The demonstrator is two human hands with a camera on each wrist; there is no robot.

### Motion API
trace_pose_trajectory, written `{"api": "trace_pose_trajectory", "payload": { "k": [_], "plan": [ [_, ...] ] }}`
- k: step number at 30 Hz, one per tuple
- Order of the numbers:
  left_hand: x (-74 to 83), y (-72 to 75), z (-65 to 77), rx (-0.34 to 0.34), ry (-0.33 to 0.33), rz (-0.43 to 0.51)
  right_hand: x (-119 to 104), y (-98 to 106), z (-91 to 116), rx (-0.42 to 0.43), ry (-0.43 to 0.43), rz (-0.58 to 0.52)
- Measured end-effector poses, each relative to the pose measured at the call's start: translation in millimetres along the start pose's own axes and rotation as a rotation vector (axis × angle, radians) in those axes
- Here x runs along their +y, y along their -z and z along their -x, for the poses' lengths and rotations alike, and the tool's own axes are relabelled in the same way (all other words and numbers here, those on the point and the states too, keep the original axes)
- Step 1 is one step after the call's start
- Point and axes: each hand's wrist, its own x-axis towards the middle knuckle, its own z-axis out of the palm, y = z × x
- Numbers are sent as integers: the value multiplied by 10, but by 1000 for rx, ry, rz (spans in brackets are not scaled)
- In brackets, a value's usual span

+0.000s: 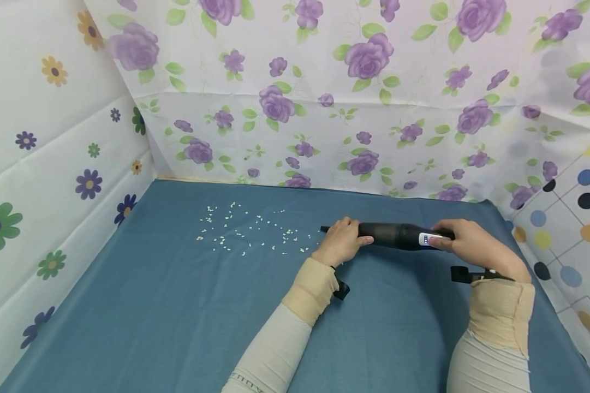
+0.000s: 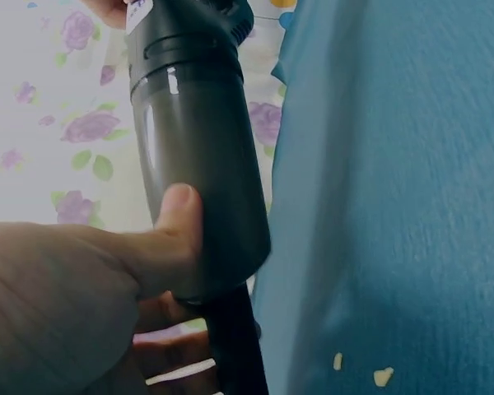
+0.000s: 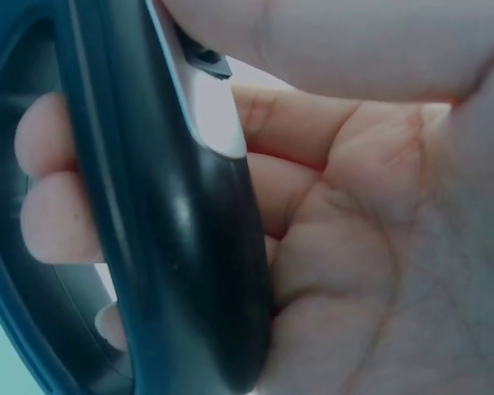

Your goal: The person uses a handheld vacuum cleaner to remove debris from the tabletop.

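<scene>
A black handheld vacuum cleaner [image 1: 390, 235] is held level above the blue cloth, its narrow nozzle [image 1: 325, 229] pointing left. My left hand [image 1: 341, 241] grips its front end. In the left wrist view the thumb lies on the dark see-through dust cup [image 2: 202, 164], with the other fingers behind the nozzle. My right hand [image 1: 476, 243] holds the looped rear handle [image 3: 181, 222], fingers passed through the loop and thumb by the white panel [image 1: 427, 239]. Small pale crumbs [image 1: 223, 240] lie scattered on the cloth left of the nozzle; a few are near its tip.
Blue cloth [image 1: 177, 316] covers the table. A sheet with purple flowers [image 1: 275, 103] hangs along the back edge. More patterned sheets stand at the left [image 1: 88, 184] and right [image 1: 586, 201] sides. Each wrist wears a cream band with a black mount.
</scene>
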Motion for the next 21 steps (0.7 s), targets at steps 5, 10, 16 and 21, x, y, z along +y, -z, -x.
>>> {"api": "trace_pose_trajectory", "payload": {
  "k": [5, 10, 16, 21],
  "plan": [
    [20, 2, 12, 7, 9, -48, -18, 0, 9, 3, 11, -9],
    [14, 15, 20, 5, 14, -33, -35, 2, 4, 1, 12, -13],
    [20, 38, 34, -16, 31, -35, -32, -5, -11, -7, 19, -11],
    [61, 35, 55, -18, 39, -22, -41, 9, 9, -5, 8, -8]
  ]
}}
